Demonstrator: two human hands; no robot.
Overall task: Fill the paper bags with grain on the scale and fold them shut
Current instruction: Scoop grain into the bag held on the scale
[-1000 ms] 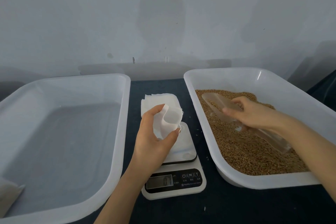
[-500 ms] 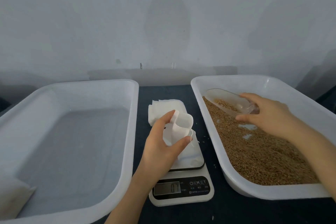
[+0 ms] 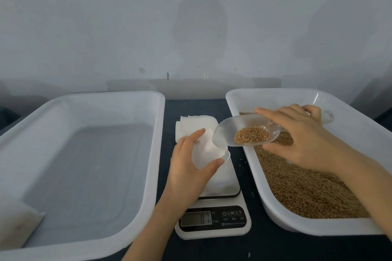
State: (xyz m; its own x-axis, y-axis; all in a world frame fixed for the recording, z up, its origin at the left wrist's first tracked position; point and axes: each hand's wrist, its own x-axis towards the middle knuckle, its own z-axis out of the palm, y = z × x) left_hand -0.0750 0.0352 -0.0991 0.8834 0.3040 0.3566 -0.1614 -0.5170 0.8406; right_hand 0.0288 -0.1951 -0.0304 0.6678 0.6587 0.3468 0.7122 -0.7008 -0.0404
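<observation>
Left hand: grips open paper bag above the scale.
Right hand: grips scoop, now lifted from the tray right of the scale.
Scoop: carries grain; lip now at bag mouth.

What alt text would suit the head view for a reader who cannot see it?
A right hand holds a clear scoop of grain at the mouth of a paper bag that the left hand holds over a scale. A grain tray stands right of it.

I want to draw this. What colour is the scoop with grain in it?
The scoop is clear, see-through plastic, best seen in the head view.
</observation>
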